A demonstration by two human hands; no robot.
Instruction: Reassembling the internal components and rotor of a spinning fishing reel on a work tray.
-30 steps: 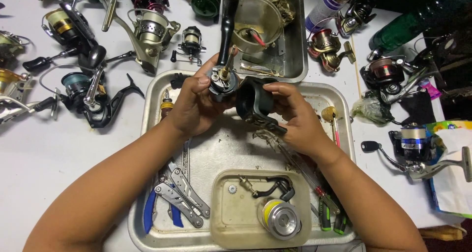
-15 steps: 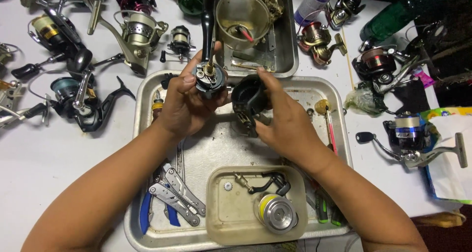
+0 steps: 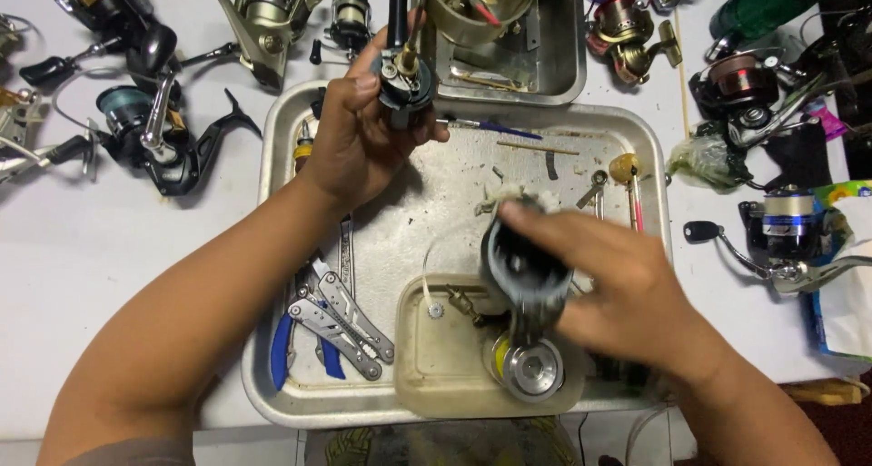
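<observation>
I note the counter (image 3: 109, 293) carrying a metal tray (image 3: 649, 148), over which my right hand (image 3: 627, 293) closes its grip on a blurred dark reel housing (image 3: 522, 271) above a small tub (image 3: 436, 375), my left hand (image 3: 359, 139) clasping a black reel body (image 3: 402, 83) at the tray's far edge

Inside the dented steel tray (image 3: 282, 157), bare metal lies open at the centre, between the left hand (image 3: 363, 130) at 11 o'clock and the right hand (image 3: 618, 293) at 4 o'clock. At 7 o'clock blue-handled folding pliers (image 3: 331, 330) block the tray floor; at 6 o'clock a shallow cream plastic dish (image 3: 427, 366) fills it. The white bench (image 3: 73, 248) at 9 o'clock is free, while black spinning reels (image 3: 154, 139) crowd 10 o'clock.
</observation>
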